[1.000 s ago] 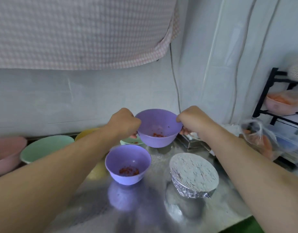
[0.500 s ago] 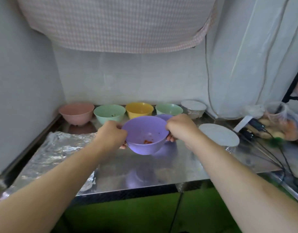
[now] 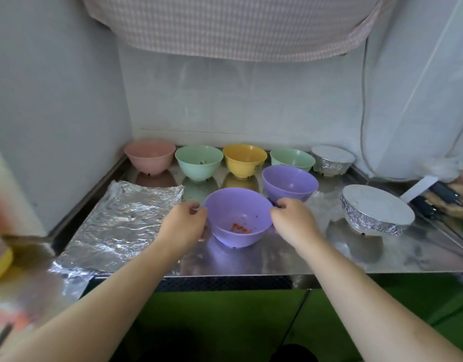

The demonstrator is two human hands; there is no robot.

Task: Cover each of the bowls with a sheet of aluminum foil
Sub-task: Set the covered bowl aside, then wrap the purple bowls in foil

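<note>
- The left hand (image 3: 184,226) grips the left side of the near purple bowl (image 3: 239,218), with its fingers curled at the rim.
- The right hand (image 3: 294,222) grips the right side of the same bowl, thumb and fingers curled at the rim.
- This near purple bowl sits low over the shiny table (image 3: 277,259), near the front middle. It is not clear if it touches the table. Small orange bits lie in the bottom of it.
- A second purple bowl (image 3: 290,182) stands just behind it and a little to the right. It has no cover.
- Along the back wall stand a pink bowl (image 3: 150,155), a green bowl (image 3: 199,162), a yellow bowl (image 3: 244,159) and another green bowl (image 3: 292,159). All four are open on top.
- At the right end of that row is a small foil-covered bowl (image 3: 332,159).
- A bigger foil-covered bowl (image 3: 377,210) stands on the right side of the table, apart from the hands.
- A flat sheet of foil (image 3: 123,226) lies on the left side of the table, just beside the left hand.
- A checked cloth (image 3: 238,24) hangs above.
</note>
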